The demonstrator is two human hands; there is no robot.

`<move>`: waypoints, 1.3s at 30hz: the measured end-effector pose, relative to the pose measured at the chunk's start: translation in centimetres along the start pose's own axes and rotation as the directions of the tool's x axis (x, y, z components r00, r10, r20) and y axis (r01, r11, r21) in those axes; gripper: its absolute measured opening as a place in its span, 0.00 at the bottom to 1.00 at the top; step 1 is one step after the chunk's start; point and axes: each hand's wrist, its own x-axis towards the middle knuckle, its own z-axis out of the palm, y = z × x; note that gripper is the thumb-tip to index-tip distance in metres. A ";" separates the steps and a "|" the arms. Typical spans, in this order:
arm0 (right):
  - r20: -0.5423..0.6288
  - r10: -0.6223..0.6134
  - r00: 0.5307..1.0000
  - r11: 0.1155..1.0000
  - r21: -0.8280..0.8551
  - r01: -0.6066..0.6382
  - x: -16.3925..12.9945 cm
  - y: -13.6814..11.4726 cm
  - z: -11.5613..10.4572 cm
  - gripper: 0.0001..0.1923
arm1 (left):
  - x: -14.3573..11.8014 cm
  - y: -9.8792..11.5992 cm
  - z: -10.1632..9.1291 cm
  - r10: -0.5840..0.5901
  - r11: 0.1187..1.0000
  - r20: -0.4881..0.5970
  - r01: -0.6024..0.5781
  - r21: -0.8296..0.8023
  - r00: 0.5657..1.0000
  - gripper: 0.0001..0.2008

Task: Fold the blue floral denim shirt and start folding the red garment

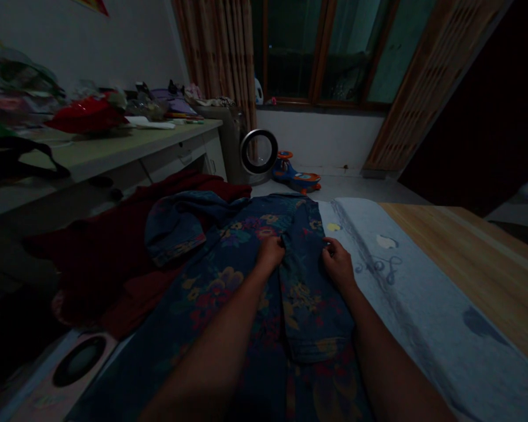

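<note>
A dark blue long-sleeved garment point(220, 293) with a flower print lies spread out in front of me. One of its sleeves point(305, 293) is laid lengthwise over the body, its cuff toward me. My left hand point(270, 256) is closed in a pinch on the sleeve's left edge. At the right edge, my right hand point(338, 262) has thumb and fingers pinched together on the fabric. The other sleeve point(176, 225) lies crumpled to the left, over dark red cloth point(127, 264).
Under the garment is a light blue blanket point(405, 293) with lettering, beside a wooden surface point(479, 246) at right. A cluttered counter point(158, 146) runs along the left wall. A washing machine with its round door point(259, 152) open and a ride-on toy point(295, 174) stand below the window.
</note>
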 end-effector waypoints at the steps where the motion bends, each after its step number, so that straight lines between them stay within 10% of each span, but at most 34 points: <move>1: 0.009 0.001 1.000 1.000 0.002 -0.001 0.0 0.0 0.0 0.21 | -0.1 0.1 0.0 0.001 1.000 0.002 -0.001 0.018 1.000 0.08; 7: 0.009 0.022 1.000 0.999 0.047 -0.023 0.1 -0.2 -0.1 0.20 | 0.0 0.6 0.3 -0.008 0.999 -0.035 0.010 0.046 0.999 0.09; 17: 0.020 0.177 0.984 0.925 0.339 -0.173 0.5 0.1 -0.6 0.21 | 0.1 0.9 -0.4 -0.101 0.836 0.091 0.135 -0.532 0.991 0.24; 28: 0.029 0.228 0.973 0.868 0.447 -0.217 0.7 0.5 -0.7 0.21 | -0.1 0.7 -2.8 0.000 0.992 -0.153 -0.020 -0.125 0.988 0.10; 31: 0.117 0.261 0.958 0.800 0.528 -0.283 0.9 1.2 -0.6 0.21 | -1.4 3.0 -3.9 0.247 0.966 0.137 -0.255 0.048 0.959 0.05; 34: 0.238 0.279 0.930 0.679 0.636 -0.366 1.0 1.2 -0.8 0.20 | -3.8 5.9 -3.9 0.357 0.906 0.555 -0.423 -0.011 0.751 0.12; 36: 0.307 0.260 0.915 0.591 0.699 -0.403 1.0 0.8 -0.9 0.21 | -5.7 7.5 -3.2 0.321 0.882 0.680 -0.469 0.038 0.659 0.19; 39: 0.376 0.222 0.900 0.499 0.749 -0.436 0.9 0.0 -1.1 0.24 | -8.4 9.2 -1.2 0.255 0.803 0.726 -0.558 0.209 0.639 0.26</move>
